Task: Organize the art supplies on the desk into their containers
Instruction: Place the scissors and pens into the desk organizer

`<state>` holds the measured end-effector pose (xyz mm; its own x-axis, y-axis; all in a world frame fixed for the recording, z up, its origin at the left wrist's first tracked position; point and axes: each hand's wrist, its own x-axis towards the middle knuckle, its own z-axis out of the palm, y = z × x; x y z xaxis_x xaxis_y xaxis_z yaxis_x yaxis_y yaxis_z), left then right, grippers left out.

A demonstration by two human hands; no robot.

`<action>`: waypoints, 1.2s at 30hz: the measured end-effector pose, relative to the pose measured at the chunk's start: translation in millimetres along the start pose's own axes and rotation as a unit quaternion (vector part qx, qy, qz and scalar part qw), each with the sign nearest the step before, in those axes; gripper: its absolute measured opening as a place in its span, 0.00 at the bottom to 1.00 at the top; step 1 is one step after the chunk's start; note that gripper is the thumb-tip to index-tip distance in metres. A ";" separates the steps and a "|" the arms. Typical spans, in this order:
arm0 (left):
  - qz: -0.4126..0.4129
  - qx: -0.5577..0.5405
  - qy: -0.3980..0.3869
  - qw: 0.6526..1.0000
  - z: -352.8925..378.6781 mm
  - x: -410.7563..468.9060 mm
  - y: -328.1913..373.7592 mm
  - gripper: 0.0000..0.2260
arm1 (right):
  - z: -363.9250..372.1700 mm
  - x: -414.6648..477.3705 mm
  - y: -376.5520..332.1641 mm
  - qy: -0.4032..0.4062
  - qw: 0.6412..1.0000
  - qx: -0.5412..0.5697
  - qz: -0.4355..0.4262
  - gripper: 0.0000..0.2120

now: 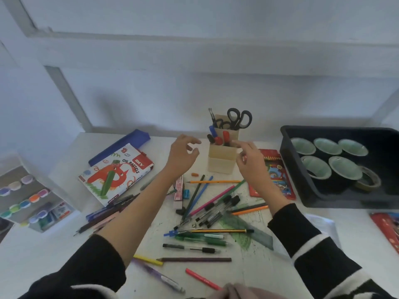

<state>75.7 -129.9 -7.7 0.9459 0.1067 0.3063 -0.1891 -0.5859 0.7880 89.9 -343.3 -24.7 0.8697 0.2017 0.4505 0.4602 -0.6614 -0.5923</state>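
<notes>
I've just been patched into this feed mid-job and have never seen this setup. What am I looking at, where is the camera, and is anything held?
There is no machine: a person wears one wide-angle camera on the head, looking forward and down, so the two arms entering from below are theirs. The left hand and right hand hover either side of a beige pen holder, both loosely curled and holding nothing. The holder stands on a white desk and contains scissors and markers. Loose pens and pencils lie scattered in front of it. An oil pastels box lies to the left, a red coloured-pencil box to the right, and a black tray holding cups farther right.
</notes>
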 end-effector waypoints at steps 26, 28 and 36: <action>-0.030 0.230 0.004 0.973 -35.1 -178.3 -104.4 0.14 | 42.3 -143.5 18.6 -0.026 0.993 -0.104 0.045 0.16; -0.036 0.235 0.005 0.971 -34.8 -177.7 -103.1 0.14 | 41.7 -143.1 18.7 -0.028 0.993 -0.101 0.045 0.16; -0.011 0.283 0.008 0.959 -34.5 -180.5 -100.1 0.16 | 40.5 -144.3 17.5 -0.035 0.993 -0.095 0.052 0.17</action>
<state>-85.2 -62.8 -123.4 0.9431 0.1327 0.3048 0.0072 -0.9249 0.3803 -20.3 -354.7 -127.2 0.9244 0.1702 0.3414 0.3302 -0.8049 -0.4930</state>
